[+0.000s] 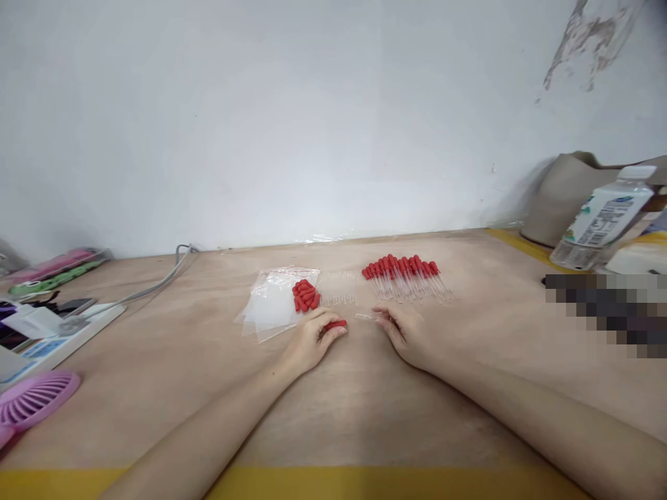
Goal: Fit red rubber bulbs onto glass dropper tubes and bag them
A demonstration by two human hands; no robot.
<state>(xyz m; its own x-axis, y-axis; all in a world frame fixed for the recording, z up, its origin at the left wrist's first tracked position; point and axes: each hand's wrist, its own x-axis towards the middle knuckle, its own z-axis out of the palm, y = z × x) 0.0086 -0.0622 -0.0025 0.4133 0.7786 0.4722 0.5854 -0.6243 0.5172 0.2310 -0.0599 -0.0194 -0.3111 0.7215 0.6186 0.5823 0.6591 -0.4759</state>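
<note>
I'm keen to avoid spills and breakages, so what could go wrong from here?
The slim clear tube at the right hand's fingertips might slip or crack if pinched hard. The left hand, holding a red cap, sits close to the loose cap pile and could scatter it.
</note>
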